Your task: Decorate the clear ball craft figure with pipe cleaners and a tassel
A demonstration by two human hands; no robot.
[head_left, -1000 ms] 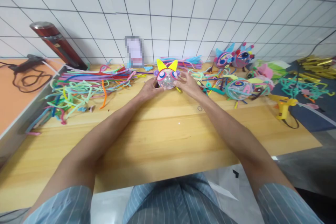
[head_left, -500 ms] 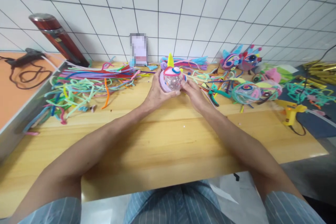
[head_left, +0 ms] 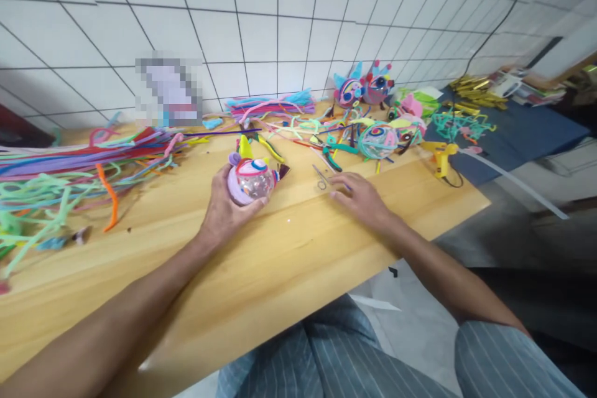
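My left hand point(head_left: 224, 208) is closed around a clear plastic ball fish point(head_left: 255, 185) trimmed with pipe cleaners. It has a lilac band, a yellow fin on top, a red-and-blue ringed eye and a dark tail piece at its right. My right hand point(head_left: 357, 198) is low over the table, fingers apart and slightly curled. Just off its fingertips lies a small pair of scissors point(head_left: 321, 179); whether they touch is hard to tell. A small bluish bit shows by the fingers. Beyond are green-handled pliers point(head_left: 333, 152) and yellow-and-black handled pliers point(head_left: 270, 148).
Pipe cleaners lie in a large pile point(head_left: 84, 161) at left and a bundle point(head_left: 270, 104) by the wall. Finished decorated balls point(head_left: 349, 92) stand at the back, another ball point(head_left: 377, 140) nearer. A yellow glue gun point(head_left: 441, 158) sits near the table's right end. A blurred phone point(head_left: 170, 90) leans on the wall.
My right hand has let go of the ball fish and moved right, down to the table by the scissors. My left hand keeps the ball. The view has turned right.
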